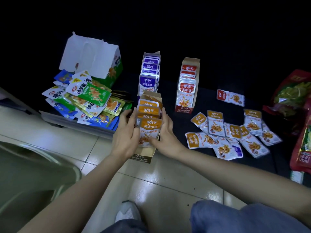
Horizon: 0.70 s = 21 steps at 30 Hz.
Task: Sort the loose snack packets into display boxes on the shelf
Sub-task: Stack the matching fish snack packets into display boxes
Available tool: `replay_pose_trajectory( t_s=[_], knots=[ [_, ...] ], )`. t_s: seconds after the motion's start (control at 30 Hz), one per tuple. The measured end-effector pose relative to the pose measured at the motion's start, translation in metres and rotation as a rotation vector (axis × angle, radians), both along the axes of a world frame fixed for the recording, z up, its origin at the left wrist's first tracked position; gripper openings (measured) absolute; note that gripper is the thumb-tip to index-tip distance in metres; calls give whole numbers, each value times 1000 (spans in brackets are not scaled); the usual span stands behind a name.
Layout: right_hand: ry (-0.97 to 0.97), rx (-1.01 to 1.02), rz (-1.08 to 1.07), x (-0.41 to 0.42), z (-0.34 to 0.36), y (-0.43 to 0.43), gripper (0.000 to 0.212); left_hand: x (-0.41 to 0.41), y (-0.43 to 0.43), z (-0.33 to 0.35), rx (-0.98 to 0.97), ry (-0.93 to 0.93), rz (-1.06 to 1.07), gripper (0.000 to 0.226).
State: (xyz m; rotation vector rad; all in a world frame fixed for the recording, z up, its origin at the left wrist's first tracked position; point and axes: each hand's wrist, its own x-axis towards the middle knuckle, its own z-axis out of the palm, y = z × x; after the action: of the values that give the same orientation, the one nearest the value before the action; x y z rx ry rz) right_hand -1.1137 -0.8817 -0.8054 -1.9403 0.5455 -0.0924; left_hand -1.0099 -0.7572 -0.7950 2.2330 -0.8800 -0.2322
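An orange display box (145,155) stands at the shelf's front edge, filled with a row of orange snack packets (149,111). My left hand (125,132) grips the box's left side, fingers curled round the front packet. My right hand (165,132) grips the right side, with its thumb on the front orange packet (149,132). Loose orange packets (217,125) lie scattered on the dark shelf to the right, and one loose red packet (230,97) lies behind them. A purple box (149,73) and a red box (187,84) of packets stand further back.
A heap of green and blue packets (87,96) lies in a tray at the left, below an open white-and-green carton (94,58). Large red bags (296,98) lie at the right edge. Pale floor tiles (151,182), a metal basin (33,174), my shoe and knee are below.
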Motion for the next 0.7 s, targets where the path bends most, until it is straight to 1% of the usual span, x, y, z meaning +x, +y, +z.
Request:
replay_pose_trajectory(
  t_s=[0.1, 0.2, 0.3, 0.4, 0.5, 0.6, 0.67, 0.7],
  knots=[
    [9, 18, -28, -1, 2, -4, 110, 0, 4, 1, 30, -6, -3, 72],
    [-28, 72, -34, 0, 6, -12, 99, -2, 5, 7, -7, -34, 38, 72],
    [-22, 90, -44, -1, 8, -18, 92, -1, 3, 17, -82, -123, 78, 63],
    [-23, 103, -51, -2, 12, -24, 88, -2, -3, 27, -124, -222, 58, 46],
    [-20, 131, -21, -5, 17, -30, 80, -5, -9, 36, -147, -270, 35, 41],
    [-35, 178, -31, -8, 23, -38, 72, -8, -23, 54, -212, -348, -66, 38],
    [-57, 226, -63, -12, 29, -49, 59, -14, -43, 69, -252, -364, -197, 35],
    [-71, 237, -76, -16, 31, -55, 52, -19, -56, 75, -259, -342, -254, 33]
  ],
)
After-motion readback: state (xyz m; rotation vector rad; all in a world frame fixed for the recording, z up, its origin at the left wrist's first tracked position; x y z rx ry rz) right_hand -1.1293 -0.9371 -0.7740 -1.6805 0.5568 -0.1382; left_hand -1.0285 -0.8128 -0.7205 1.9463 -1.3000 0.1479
